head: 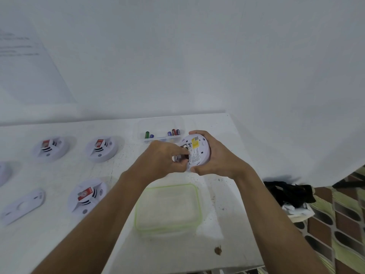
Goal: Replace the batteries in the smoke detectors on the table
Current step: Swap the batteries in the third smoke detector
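A round white smoke detector point(198, 150) is held above the table with its back side, yellow label and printed text facing me. My right hand point(215, 157) grips its right rim from top to bottom. The fingers of my left hand point(166, 157) press into the detector's left side at the battery bay; what they pinch is hidden. Three more detectors lie face up on the table with red tags: one at the back left point(51, 148), one at the back middle point(102, 148), one nearer me point(87, 195). A clear tray point(161, 120) behind my hands holds several batteries point(173, 132).
An empty clear container with a green rim point(195, 206) sits on the white table point(227, 224) in front of me. A flat white mounting plate point(23, 205) lies at the left. Another detector's edge point(3, 173) shows far left. Dark cloth point(288, 192) lies off the table's right edge.
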Action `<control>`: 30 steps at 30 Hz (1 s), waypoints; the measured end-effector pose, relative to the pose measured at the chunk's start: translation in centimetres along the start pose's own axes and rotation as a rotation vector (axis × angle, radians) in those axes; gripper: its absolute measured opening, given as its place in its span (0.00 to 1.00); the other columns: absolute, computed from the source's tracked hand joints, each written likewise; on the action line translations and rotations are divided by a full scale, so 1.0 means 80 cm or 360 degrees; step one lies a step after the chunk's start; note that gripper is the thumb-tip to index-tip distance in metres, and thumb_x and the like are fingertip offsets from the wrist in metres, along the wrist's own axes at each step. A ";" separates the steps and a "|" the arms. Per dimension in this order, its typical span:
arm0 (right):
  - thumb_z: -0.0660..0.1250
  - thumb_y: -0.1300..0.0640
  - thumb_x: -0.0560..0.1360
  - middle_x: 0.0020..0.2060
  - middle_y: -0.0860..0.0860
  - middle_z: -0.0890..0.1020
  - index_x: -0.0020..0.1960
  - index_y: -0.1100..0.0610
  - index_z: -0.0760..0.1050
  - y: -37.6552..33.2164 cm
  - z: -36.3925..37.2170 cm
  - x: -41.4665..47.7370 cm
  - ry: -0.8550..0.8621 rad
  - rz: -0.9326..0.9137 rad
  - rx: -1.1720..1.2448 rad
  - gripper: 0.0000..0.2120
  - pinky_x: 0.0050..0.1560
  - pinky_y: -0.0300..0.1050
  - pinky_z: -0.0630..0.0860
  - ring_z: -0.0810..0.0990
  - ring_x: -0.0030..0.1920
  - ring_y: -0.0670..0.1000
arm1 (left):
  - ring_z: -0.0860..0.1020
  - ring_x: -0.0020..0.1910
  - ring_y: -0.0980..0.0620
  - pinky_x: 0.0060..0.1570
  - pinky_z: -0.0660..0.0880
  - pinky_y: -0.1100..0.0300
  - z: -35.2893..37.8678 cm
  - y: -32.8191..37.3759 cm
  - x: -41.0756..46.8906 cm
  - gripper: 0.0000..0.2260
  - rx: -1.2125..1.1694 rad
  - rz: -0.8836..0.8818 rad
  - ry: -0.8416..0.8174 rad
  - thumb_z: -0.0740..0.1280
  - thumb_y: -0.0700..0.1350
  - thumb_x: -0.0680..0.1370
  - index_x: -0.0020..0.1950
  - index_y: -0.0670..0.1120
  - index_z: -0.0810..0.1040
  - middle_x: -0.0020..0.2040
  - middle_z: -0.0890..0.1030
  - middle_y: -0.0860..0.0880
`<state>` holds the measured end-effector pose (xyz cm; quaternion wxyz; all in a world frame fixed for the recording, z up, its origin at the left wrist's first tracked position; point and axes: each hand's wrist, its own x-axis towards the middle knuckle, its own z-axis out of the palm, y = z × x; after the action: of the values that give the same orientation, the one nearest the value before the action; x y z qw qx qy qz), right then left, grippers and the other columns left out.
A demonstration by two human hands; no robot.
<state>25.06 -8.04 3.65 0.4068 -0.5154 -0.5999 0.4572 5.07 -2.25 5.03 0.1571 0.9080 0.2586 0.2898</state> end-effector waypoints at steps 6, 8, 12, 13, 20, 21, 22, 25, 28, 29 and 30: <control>0.76 0.76 0.65 0.61 0.47 0.78 0.72 0.52 0.64 -0.001 0.001 0.002 0.0042 -0.0069 -0.0030 0.43 0.54 0.45 0.81 0.80 0.60 0.48 | 0.74 0.45 0.70 0.47 0.69 0.76 -0.003 -0.015 0.004 0.19 -0.0107 -0.0175 0.0155 0.77 0.50 0.64 0.52 0.46 0.85 0.46 0.81 0.53; 0.76 0.74 0.65 0.61 0.46 0.77 0.72 0.51 0.64 -0.002 0.000 0.001 0.0032 -0.0081 -0.0042 0.43 0.54 0.45 0.81 0.79 0.61 0.48 | 0.73 0.45 0.69 0.45 0.68 0.77 -0.004 -0.016 0.003 0.19 -0.0155 -0.0202 0.0144 0.77 0.51 0.64 0.53 0.47 0.84 0.46 0.79 0.54; 0.77 0.69 0.62 0.60 0.46 0.78 0.72 0.50 0.64 -0.004 0.000 0.000 0.0024 -0.0072 -0.0051 0.43 0.54 0.47 0.81 0.80 0.60 0.48 | 0.75 0.46 0.62 0.44 0.70 0.71 -0.003 -0.016 0.003 0.16 -0.0295 -0.0296 0.0097 0.76 0.48 0.67 0.53 0.47 0.82 0.46 0.80 0.54; 0.77 0.69 0.62 0.60 0.46 0.78 0.72 0.50 0.64 -0.005 0.000 0.000 0.0019 -0.0074 -0.0046 0.43 0.55 0.47 0.81 0.80 0.60 0.48 | 0.75 0.46 0.60 0.44 0.71 0.70 -0.002 -0.016 0.004 0.14 -0.0317 -0.0331 0.0094 0.74 0.47 0.68 0.52 0.48 0.82 0.45 0.79 0.54; 0.77 0.69 0.62 0.61 0.46 0.77 0.72 0.51 0.64 -0.004 0.008 0.002 -0.0018 -0.0075 -0.0053 0.43 0.55 0.43 0.79 0.79 0.61 0.47 | 0.74 0.36 0.62 0.38 0.69 0.72 0.004 -0.015 0.011 0.04 -0.0436 -0.0618 0.0091 0.66 0.40 0.78 0.46 0.48 0.79 0.40 0.79 0.54; 0.77 0.69 0.62 0.61 0.44 0.77 0.72 0.50 0.64 -0.003 0.009 0.002 -0.0024 -0.0070 -0.0060 0.43 0.54 0.42 0.79 0.79 0.61 0.46 | 0.74 0.35 0.62 0.37 0.69 0.71 0.006 -0.015 0.011 0.04 -0.0446 -0.0631 0.0094 0.66 0.41 0.78 0.45 0.48 0.78 0.39 0.79 0.54; 0.77 0.69 0.62 0.60 0.42 0.78 0.71 0.50 0.64 -0.003 0.009 0.002 -0.0029 -0.0064 -0.0064 0.43 0.54 0.41 0.79 0.79 0.61 0.45 | 0.73 0.34 0.62 0.37 0.68 0.71 0.007 -0.015 0.011 0.04 -0.0452 -0.0643 0.0101 0.66 0.42 0.78 0.44 0.47 0.78 0.38 0.79 0.55; 0.76 0.69 0.62 0.57 0.36 0.78 0.71 0.49 0.64 -0.002 0.008 0.002 -0.0025 -0.0056 -0.0058 0.43 0.52 0.40 0.79 0.79 0.59 0.43 | 0.72 0.32 0.62 0.35 0.68 0.72 0.009 -0.013 0.010 0.09 -0.0495 -0.0688 0.0139 0.71 0.48 0.77 0.43 0.44 0.75 0.36 0.76 0.55; 0.77 0.71 0.63 0.59 0.42 0.77 0.71 0.49 0.64 -0.003 0.007 0.003 0.0006 -0.0077 -0.0032 0.43 0.52 0.43 0.81 0.79 0.58 0.43 | 0.72 0.32 0.62 0.34 0.69 0.72 0.010 -0.011 0.011 0.11 -0.0566 -0.0749 0.0242 0.74 0.49 0.74 0.43 0.44 0.75 0.35 0.76 0.54; 0.77 0.73 0.64 0.60 0.45 0.77 0.71 0.49 0.64 -0.003 0.006 0.005 0.0013 -0.0085 -0.0021 0.43 0.52 0.44 0.81 0.79 0.58 0.43 | 0.72 0.32 0.62 0.34 0.69 0.72 0.011 -0.011 0.013 0.11 -0.0595 -0.0771 0.0291 0.75 0.48 0.73 0.44 0.44 0.76 0.36 0.77 0.54; 0.77 0.74 0.65 0.61 0.46 0.77 0.72 0.50 0.64 -0.002 0.006 0.006 0.0019 -0.0093 -0.0013 0.43 0.53 0.44 0.81 0.79 0.58 0.43 | 0.72 0.32 0.62 0.34 0.69 0.72 0.012 -0.011 0.014 0.10 -0.0622 -0.0792 0.0335 0.75 0.48 0.73 0.44 0.45 0.76 0.36 0.78 0.54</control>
<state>24.52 -7.64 3.72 0.4213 -0.5021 -0.6142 0.4396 6.10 -1.07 4.39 0.3666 0.7346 0.4269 0.3790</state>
